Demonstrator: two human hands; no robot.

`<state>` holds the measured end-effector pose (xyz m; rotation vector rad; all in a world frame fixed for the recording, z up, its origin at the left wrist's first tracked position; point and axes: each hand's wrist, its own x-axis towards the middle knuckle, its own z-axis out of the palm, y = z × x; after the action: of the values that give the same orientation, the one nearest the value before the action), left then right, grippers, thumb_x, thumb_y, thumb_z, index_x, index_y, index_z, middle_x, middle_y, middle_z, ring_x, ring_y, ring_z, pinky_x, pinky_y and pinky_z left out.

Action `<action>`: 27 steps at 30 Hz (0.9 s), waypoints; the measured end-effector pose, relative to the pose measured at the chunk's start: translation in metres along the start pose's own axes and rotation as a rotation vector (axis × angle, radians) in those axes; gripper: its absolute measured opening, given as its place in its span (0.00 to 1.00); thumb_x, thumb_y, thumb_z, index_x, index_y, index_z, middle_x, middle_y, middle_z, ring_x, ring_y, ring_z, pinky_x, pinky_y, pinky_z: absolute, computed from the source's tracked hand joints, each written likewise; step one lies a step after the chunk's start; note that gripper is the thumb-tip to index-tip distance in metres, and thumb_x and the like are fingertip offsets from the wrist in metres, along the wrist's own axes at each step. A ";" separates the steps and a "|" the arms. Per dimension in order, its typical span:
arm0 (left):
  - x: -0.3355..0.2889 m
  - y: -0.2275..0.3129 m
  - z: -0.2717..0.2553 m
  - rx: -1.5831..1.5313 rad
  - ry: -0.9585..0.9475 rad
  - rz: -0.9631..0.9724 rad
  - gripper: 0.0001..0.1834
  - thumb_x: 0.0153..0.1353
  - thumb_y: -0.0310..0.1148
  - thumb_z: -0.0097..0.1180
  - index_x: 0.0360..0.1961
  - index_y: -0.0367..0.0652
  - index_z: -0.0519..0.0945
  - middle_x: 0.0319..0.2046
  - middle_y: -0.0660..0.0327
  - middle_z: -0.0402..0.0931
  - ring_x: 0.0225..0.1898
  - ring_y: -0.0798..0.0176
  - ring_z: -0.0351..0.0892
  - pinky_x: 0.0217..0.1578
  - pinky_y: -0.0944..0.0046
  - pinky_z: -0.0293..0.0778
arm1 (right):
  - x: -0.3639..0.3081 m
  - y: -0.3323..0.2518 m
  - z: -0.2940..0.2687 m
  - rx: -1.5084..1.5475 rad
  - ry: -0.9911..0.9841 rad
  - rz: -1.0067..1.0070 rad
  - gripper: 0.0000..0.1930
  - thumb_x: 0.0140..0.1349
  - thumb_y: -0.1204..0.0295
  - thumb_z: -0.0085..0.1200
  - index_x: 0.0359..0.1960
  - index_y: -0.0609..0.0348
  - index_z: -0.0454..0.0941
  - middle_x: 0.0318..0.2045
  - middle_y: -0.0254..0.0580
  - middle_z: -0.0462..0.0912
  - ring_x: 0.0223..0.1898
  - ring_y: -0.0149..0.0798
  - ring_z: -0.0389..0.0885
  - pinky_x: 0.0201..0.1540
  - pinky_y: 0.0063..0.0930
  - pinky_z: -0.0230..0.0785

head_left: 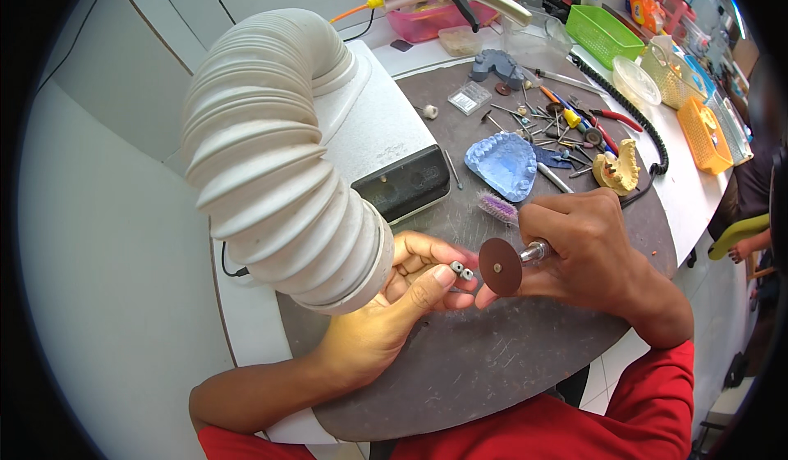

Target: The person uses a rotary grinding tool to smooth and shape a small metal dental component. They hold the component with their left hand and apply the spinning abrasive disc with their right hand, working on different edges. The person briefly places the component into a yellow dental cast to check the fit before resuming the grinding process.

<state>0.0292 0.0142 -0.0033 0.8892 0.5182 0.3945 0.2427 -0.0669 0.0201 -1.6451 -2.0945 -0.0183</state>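
My left hand (394, 316) pinches a small grey metal piece (461, 271) with two rounded, holed ends between thumb and fingers. Wrapped round a silver rotary handpiece (536, 251), my right hand (587, 242) is closed, and a thin brown cutting disc (492, 282) is mounted at the tool's tip. The disc stands just right of the metal piece, with a small gap between them. Most of the handpiece is hidden inside my fist. Beyond the hands lie a blue dental model (502, 166) and a purple-bristled brush (497, 207).
A thick white ribbed hose (263, 148) arches down over my left wrist, beside a white box with a dark front (402, 183). Loose burs (546, 128), pliers (617, 119) and a yellow tooth model (617, 169) litter the far right. A coiled black cord (632, 103) and baskets (606, 33) stand behind.
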 end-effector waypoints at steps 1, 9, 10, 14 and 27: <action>0.000 -0.001 -0.001 -0.007 -0.007 0.021 0.09 0.66 0.26 0.54 0.46 0.41 0.72 0.44 0.55 0.76 0.45 0.64 0.78 0.49 0.63 0.73 | 0.000 0.000 -0.001 0.005 0.003 0.000 0.27 0.47 0.46 0.68 0.17 0.57 0.70 0.14 0.36 0.74 0.16 0.40 0.77 0.17 0.34 0.64; 0.001 -0.004 -0.011 -0.045 -0.062 0.045 0.10 0.65 0.22 0.54 0.48 0.37 0.74 0.55 0.52 0.70 0.50 0.67 0.75 0.55 0.67 0.73 | 0.001 0.001 -0.004 0.013 0.001 0.004 0.26 0.44 0.48 0.70 0.18 0.57 0.73 0.15 0.37 0.75 0.17 0.41 0.78 0.18 0.34 0.65; 0.000 -0.003 -0.010 -0.039 -0.032 0.046 0.10 0.65 0.23 0.55 0.47 0.37 0.74 0.54 0.54 0.71 0.49 0.67 0.76 0.54 0.66 0.73 | 0.000 0.001 -0.004 0.015 0.005 0.005 0.26 0.44 0.48 0.70 0.18 0.57 0.73 0.15 0.37 0.75 0.17 0.41 0.78 0.18 0.34 0.65; 0.000 0.002 0.000 -0.015 0.064 0.052 0.10 0.65 0.24 0.55 0.47 0.38 0.75 0.52 0.57 0.72 0.47 0.67 0.77 0.52 0.64 0.73 | -0.001 0.002 -0.004 0.010 0.017 0.010 0.26 0.44 0.48 0.71 0.17 0.58 0.73 0.15 0.37 0.75 0.17 0.41 0.78 0.18 0.34 0.65; -0.003 -0.002 -0.006 0.022 0.037 0.042 0.12 0.66 0.26 0.55 0.49 0.36 0.75 0.46 0.55 0.79 0.48 0.67 0.79 0.54 0.65 0.73 | 0.001 0.001 -0.005 0.011 -0.024 0.015 0.26 0.46 0.47 0.69 0.17 0.58 0.72 0.15 0.38 0.74 0.16 0.42 0.77 0.18 0.35 0.65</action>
<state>0.0237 0.0148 -0.0071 0.9167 0.5397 0.4444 0.2454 -0.0669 0.0242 -1.6618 -2.0961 0.0176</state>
